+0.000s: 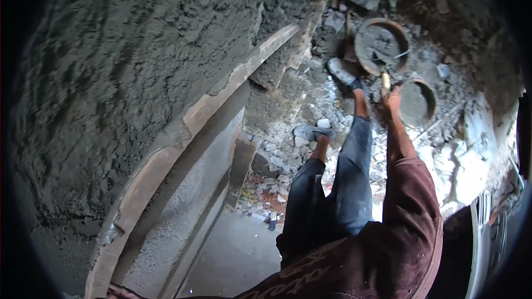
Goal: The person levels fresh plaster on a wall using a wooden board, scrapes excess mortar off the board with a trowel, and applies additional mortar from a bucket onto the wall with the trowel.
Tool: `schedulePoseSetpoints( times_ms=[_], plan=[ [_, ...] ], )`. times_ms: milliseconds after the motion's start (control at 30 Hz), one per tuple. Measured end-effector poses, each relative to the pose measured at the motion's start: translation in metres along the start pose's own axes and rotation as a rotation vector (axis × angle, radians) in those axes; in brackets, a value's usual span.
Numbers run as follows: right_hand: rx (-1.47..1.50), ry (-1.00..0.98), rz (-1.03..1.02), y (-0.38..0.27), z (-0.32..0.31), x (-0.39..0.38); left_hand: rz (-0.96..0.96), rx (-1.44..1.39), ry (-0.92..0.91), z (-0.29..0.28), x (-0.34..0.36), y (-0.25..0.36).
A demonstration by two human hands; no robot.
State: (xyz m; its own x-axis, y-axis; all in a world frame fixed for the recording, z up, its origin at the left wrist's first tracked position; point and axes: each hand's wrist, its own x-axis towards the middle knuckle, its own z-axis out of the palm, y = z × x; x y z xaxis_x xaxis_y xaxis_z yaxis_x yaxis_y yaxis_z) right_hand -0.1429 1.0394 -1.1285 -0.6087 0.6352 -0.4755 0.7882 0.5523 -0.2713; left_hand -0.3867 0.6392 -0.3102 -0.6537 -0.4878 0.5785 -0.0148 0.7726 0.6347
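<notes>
My right hand [392, 101] reaches down and grips the pale handle of a trowel [386, 81]. The trowel's dark blade dips into the wet grey mortar [379, 39] in a round basin [361, 29]. At the lower left edge only part of my left hand [121, 292] shows. It is closed at the near end of a long wooden board [158, 166], its fingers mostly cut off by the frame. Mortar smears the board, which runs along the edge of a freshly plastered wall [133, 50].
A second round basin [418, 102] with grey mortar stands beside the first. Rubble [277, 160] and broken stones surround my shoes [316, 132]. White sacks [471, 149] lie to the right. A wooden plank [240, 169] leans near the wall opening.
</notes>
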Motion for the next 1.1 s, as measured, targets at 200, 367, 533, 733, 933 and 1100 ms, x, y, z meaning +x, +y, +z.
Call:
schedulePoseSetpoints(
  times_ms=[200,367,533,733,933,1100],
  plan=[
    [-0.103,-0.217,0.211,-0.039,0.016,0.021,-0.011,-0.2,-0.163,-0.072,0.06,-0.023],
    [-0.058,-0.181,-0.051,-0.024,-0.054,-0.009,-0.041,-0.222,0.102,-0.034,0.015,-0.017],
    [0.602,-0.459,0.224,-0.006,-0.195,-0.098,0.05,-0.333,-0.107,-0.035,0.027,-0.053],
    [0.782,-0.297,-0.301,-0.233,-0.424,-0.275,0.081,-0.391,-0.239,-0.048,0.036,-0.012],
    [0.837,-0.479,-0.92,-0.406,-0.559,-0.421,0.063,-0.474,-0.364,-0.073,0.031,-0.024],
    [0.736,-0.41,-1.267,-0.433,-0.577,-0.469,0.131,-0.399,-0.379,-0.087,0.02,-0.031]
  ],
)
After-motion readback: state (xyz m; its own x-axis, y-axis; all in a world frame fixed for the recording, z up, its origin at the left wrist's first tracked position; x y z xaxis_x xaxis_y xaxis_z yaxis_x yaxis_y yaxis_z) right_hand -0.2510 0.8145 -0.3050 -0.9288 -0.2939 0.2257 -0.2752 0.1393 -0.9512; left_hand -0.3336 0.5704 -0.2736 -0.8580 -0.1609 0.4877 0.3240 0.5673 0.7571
